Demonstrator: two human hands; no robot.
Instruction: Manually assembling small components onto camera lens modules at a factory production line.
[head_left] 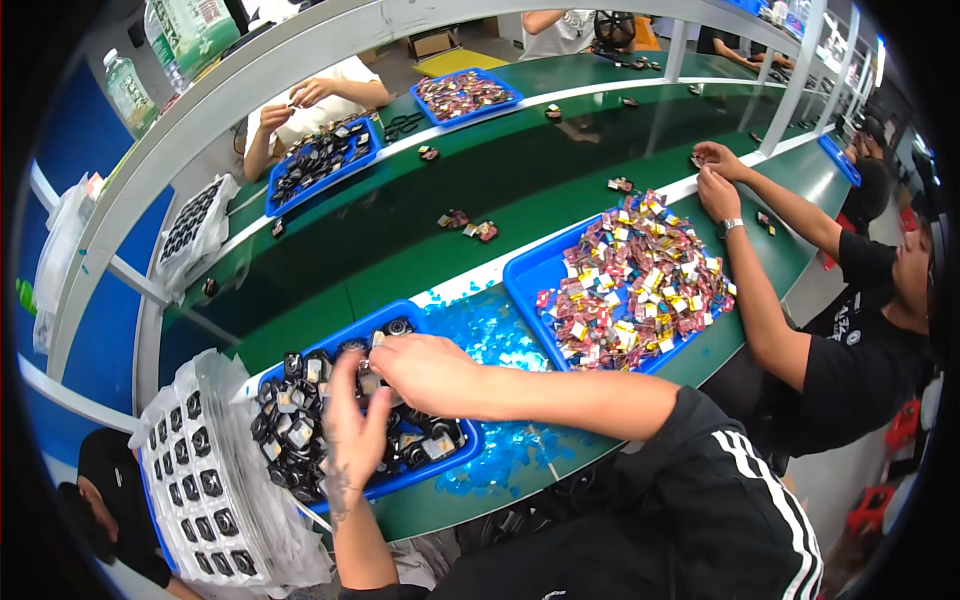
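Both of my hands meet over a blue tray (pixel 473 440) heaped with small black square parts (pixel 300 435), some with pale faces and round rings. My left hand (pixel 353 430) rises from below, its thumb apart from its raised fingers. From the right reaches my right hand (pixel 425 372), fingers curled down toward the left hand. Something small and dark shows between the fingertips, partly hidden by the hands; its kind I cannot make out.
Clear plastic trays of black parts (pixel 190 480) are stacked at left. A blue tray (pixel 530 285) of small reddish pieces (pixel 640 290) stands at right. Beyond runs a green conveyor (pixel 380 240) with scattered pieces. A co-worker's arms (pixel 760 230) reach in at right; a metal frame (pixel 100 230) arches over the left.
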